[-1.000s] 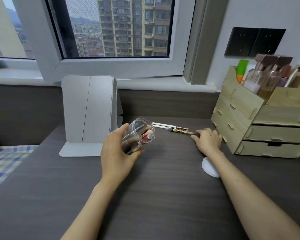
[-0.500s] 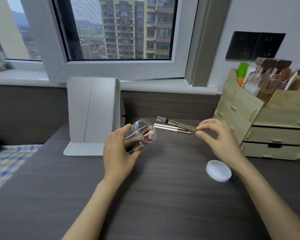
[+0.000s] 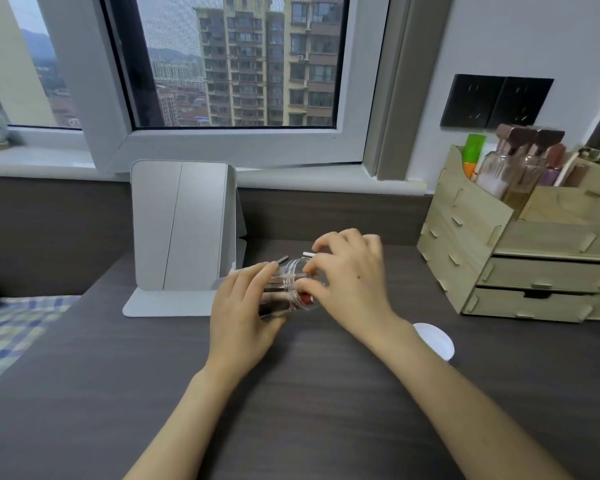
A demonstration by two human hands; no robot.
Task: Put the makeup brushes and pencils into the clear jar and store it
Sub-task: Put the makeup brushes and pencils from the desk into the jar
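At centre frame, above the bench (image 3: pixel 326 410), our left hand (image 3: pixel 243 313) is wrapped around the clear jar (image 3: pixel 297 277), tilted with its mouth toward the right; we judge it light, rigid and slick, best gripped round the body. Inside lie dark brush handles and a red item. Our right hand (image 3: pixel 347 282) pinches thin pencils (image 3: pixel 307 253) at the mouth; the white lid (image 3: pixel 437 341) lies lower right
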